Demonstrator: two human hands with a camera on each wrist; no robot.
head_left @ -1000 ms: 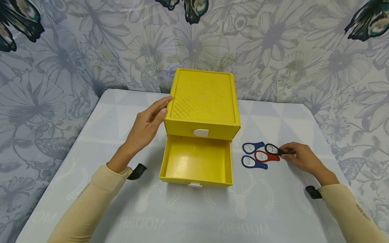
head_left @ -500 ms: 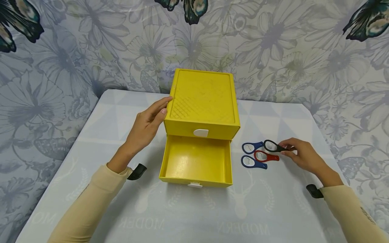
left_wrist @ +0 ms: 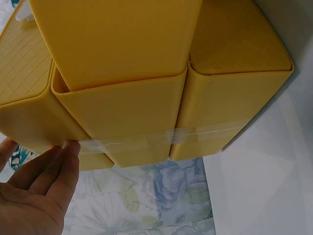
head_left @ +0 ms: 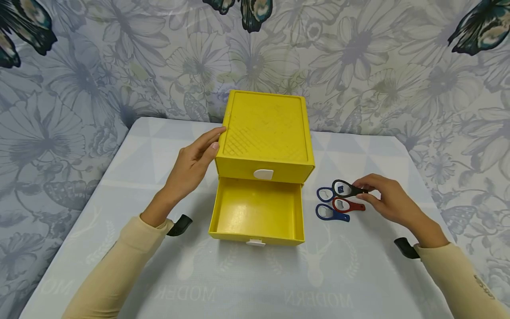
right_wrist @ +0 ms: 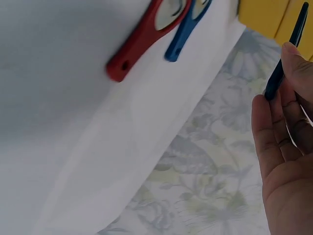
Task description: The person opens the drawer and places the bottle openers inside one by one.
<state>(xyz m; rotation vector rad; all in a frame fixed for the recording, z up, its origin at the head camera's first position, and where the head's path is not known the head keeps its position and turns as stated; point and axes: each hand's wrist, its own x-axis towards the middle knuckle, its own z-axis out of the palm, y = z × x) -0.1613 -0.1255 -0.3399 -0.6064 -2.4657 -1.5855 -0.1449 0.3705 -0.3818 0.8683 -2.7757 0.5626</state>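
Observation:
A yellow drawer unit [head_left: 264, 128] stands mid-table with a drawer [head_left: 259, 210] pulled out below its top section. That drawer is bare inside. My left hand [head_left: 189, 166] rests its fingertips against the unit's left side; the left wrist view shows its fingers [left_wrist: 63, 169] nearly straight there. My right hand [head_left: 388, 199] pinches the handle end of a black bottle opener [head_left: 344, 189] with an oval ring head, raised over the others. Beneath and beside it lie a red bottle opener [head_left: 349, 205] and two blue ones, the nearer blue opener [head_left: 332, 213] fully visible, the farther partly covered.
In the left wrist view, clear tape [left_wrist: 142, 138] runs across the unit's stacked yellow sections. The pale patterned tablecloth [head_left: 255, 283] spreads around them. Behind the table is a floral wall covering [head_left: 358, 79].
My right hand has lifted the black bottle opener and carried it left, over the farther blue one. My left hand, the unit and its drawer have stayed put.

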